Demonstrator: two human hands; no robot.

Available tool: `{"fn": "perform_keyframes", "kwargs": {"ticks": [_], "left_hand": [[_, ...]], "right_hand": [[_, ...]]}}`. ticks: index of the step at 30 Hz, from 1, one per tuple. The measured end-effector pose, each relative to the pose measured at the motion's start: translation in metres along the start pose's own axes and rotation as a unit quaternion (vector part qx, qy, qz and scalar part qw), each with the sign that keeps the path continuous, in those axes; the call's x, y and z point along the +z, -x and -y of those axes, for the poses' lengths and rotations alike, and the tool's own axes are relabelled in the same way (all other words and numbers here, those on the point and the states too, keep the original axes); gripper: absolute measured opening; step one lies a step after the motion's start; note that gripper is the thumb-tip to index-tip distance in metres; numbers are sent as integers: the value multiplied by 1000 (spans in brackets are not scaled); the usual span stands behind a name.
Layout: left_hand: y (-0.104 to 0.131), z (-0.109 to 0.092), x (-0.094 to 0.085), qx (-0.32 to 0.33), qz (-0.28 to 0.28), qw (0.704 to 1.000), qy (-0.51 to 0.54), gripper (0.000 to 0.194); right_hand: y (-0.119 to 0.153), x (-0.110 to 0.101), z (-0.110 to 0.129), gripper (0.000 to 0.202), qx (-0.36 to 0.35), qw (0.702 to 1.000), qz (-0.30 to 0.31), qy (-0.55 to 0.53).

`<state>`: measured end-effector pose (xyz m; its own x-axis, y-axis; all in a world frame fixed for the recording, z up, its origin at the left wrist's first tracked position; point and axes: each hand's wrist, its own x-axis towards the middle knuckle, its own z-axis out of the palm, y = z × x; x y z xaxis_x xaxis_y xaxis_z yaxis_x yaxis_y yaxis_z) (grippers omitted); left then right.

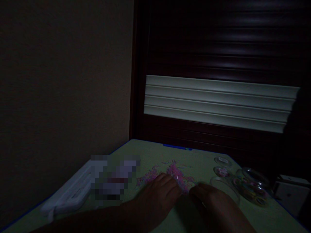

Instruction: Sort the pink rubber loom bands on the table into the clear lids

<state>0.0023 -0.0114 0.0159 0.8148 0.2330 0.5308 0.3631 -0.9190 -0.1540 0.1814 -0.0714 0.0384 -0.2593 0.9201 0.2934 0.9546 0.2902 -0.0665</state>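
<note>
On the table lies a spread of small pink bits (173,171), which look like thin elastic bands, with a few paler strands around them. My left hand (161,194) rests at the near side of this pile, its fingers bent and close together, tips turned down and partly hidden. To its right, my right hand (216,200) is closed with thumb and fingers brought together near the pile's right edge. The dimness hides what either hand may hold. Beside my right hand stands a clear round container (225,189).
A clear tub with colourful rings (252,187) stands at the right, near two small clear round pieces, a lid (223,161) and a dish (221,171). A white long object (70,191) and a blurred-out item (116,178) lie left. A boxy pale object (290,194) is beyond the table's right edge.
</note>
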Motion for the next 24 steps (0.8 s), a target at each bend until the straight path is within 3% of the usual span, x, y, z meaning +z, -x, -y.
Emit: {"fn": "perform_keyframes", "kwargs": {"ticks": [7,14,20,24], "left_hand": [[3,1,2,-4,0,1000,10,13],[3,3,6,0,10,1000,4,13],[3,3,6,-5,3,1000,1,13],[2,3,8,-8,7,1000,-5,12]], "right_hand": [[2,4,2,28,-3,999,-44,14],[4,-3,5,28,-15,1000,-11,21],[2,7,6,31,-6,997,-36,64],[4,-2,8,32,9,994,-47,95]]}}
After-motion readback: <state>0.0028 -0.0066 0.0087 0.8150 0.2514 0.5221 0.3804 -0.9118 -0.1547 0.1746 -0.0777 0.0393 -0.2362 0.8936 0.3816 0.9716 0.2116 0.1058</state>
